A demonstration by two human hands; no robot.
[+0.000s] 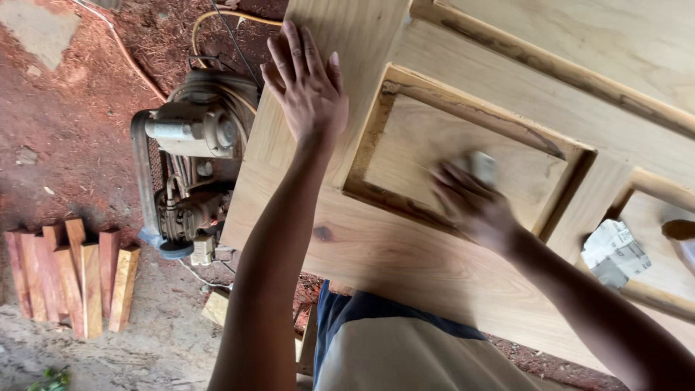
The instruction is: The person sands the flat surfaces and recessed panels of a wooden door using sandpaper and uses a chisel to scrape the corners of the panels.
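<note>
Pressing a small pale sanding pad (481, 166) onto the recessed panel (463, 156) of a pale wooden door (405, 253), the right hand (474, 206) is motion-blurred; its fingers curl over the pad, which shows just past the fingertips, likely gripped that way to keep it flat on the wood. How tightly they close cannot be told through the blur. The door lies flat under both arms, close against the person's body, and its raised moulding frame (369, 145) has darker streaks running round the panel, just outside the right hand. The left hand (308, 90) is spread flat, palm down, fingers apart, on the door's plain face beyond the frame, well to the left of the pad, probably to brace the door. Nothing is held in it. Off to the right of the right forearm, a folded sheet of sandpaper (614, 252) rests on the door by another recess. Beyond the door's edge, left of the left arm, a grimy compressor (192, 166) sits on red dirt, with a row of short wooden blocks (72, 279) farther left.
</note>
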